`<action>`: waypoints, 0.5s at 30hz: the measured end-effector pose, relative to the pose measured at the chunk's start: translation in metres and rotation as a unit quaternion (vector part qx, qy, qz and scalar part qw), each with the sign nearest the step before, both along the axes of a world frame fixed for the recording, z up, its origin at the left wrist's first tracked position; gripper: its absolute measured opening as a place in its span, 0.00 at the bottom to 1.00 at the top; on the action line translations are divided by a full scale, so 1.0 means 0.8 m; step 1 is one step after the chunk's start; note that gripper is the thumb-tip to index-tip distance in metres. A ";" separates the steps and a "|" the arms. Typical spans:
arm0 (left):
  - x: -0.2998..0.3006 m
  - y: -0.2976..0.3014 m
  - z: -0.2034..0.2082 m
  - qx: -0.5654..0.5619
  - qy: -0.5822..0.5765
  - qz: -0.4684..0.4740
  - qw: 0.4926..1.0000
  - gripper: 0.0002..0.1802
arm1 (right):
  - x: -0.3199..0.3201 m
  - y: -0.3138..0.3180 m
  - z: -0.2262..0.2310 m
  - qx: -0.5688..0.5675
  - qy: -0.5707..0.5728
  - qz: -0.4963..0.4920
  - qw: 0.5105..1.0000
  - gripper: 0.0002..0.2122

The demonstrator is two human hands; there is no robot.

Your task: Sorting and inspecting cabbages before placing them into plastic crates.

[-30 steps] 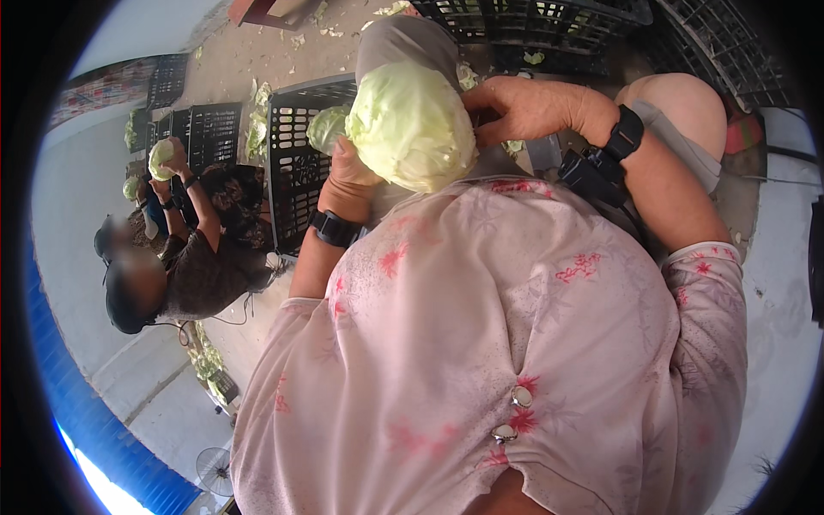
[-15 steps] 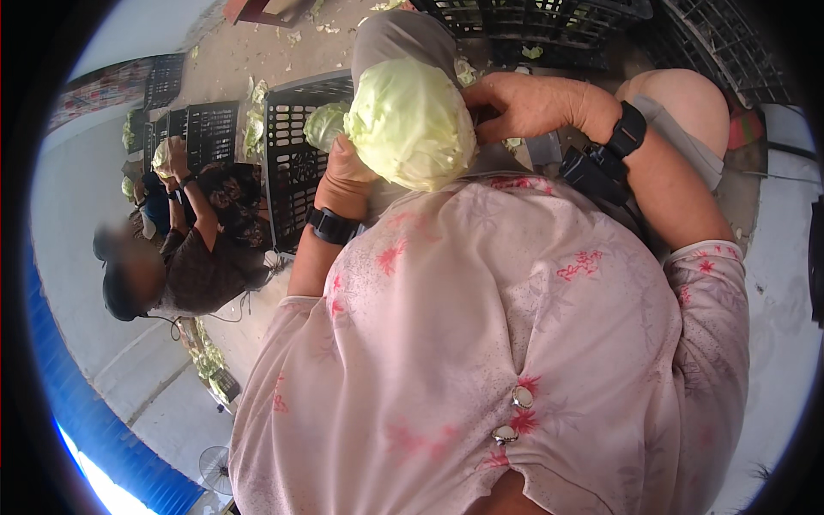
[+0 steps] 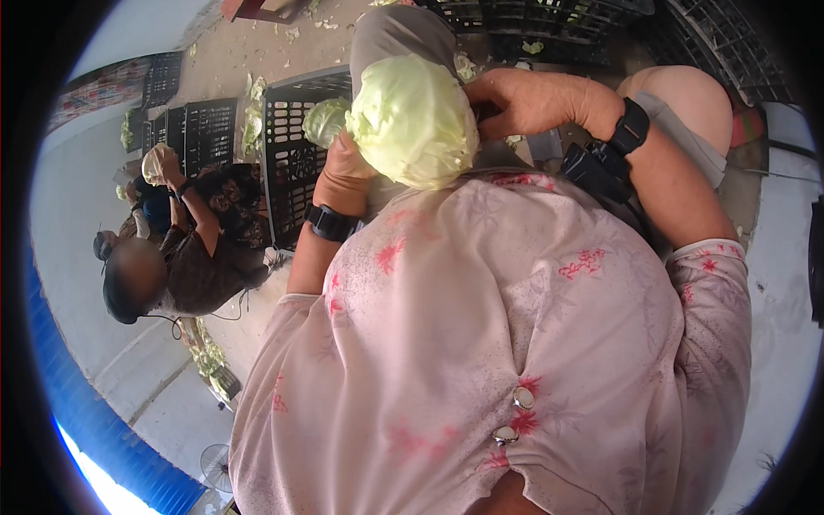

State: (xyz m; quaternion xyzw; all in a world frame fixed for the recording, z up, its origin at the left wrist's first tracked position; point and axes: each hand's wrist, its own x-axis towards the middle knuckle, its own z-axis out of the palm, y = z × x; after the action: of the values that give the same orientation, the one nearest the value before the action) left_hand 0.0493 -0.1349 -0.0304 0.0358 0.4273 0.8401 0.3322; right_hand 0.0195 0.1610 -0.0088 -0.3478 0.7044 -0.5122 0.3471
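Observation:
A pale green cabbage [image 3: 414, 122] is held up in front of my chest, its outer surface smooth with slightly creased leaves. My left hand [image 3: 345, 172] grips it from the left, thumb showing against its side while the other fingers are hidden beneath. At the cabbage's right edge, my right hand [image 3: 539, 105] is closed with bent fingers. Its fingertips go out of sight behind the cabbage, so what they pinch cannot be made out. Just beyond my left hand, a second cabbage [image 3: 325, 123] is beside a black plastic crate [image 3: 292, 163].
More black crates [image 3: 571, 24] are stacked at the far right. On the left, a co-worker [image 3: 202, 232] in dark clothes holds a cabbage [image 3: 155, 165] near other crates [image 3: 209, 129]. Loose leaves [image 3: 255, 116] litter the floor. A fan [image 3: 216, 466] stands at the lower left.
The cabbage in my hands has turned slightly, showing a smoother face; my hands have barely shifted. The co-worker's cabbage has moved a little to the left.

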 end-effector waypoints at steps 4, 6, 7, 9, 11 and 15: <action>-0.004 -0.005 -0.007 0.016 -0.005 -0.008 1.000 0.58 | 0.000 0.000 -0.004 0.005 0.005 -0.011 1.000 0.21; -0.003 -0.006 -0.008 0.019 -0.005 -0.009 1.000 0.57 | 0.000 -0.001 -0.008 -0.005 -0.008 -0.009 1.000 0.21; -0.004 -0.007 -0.008 0.019 -0.006 -0.009 1.000 0.57 | 0.001 -0.001 -0.008 -0.005 -0.009 -0.009 1.000 0.21; -0.005 -0.008 -0.010 0.028 0.003 -0.019 0.999 0.56 | 0.001 -0.001 -0.006 0.005 0.004 -0.013 1.000 0.20; -0.004 -0.007 -0.010 0.031 -0.002 -0.017 0.999 0.56 | 0.001 -0.001 0.002 0.019 0.011 -0.009 1.000 0.20; -0.003 -0.008 -0.010 0.017 -0.026 0.006 0.999 0.57 | 0.001 -0.002 -0.006 0.035 0.018 -0.008 0.999 0.19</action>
State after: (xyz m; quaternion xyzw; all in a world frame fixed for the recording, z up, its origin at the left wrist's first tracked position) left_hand 0.0472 -0.1415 -0.0383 0.0166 0.4043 0.8500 0.3374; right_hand 0.0200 0.1597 -0.0139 -0.3392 0.7310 -0.4832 0.3421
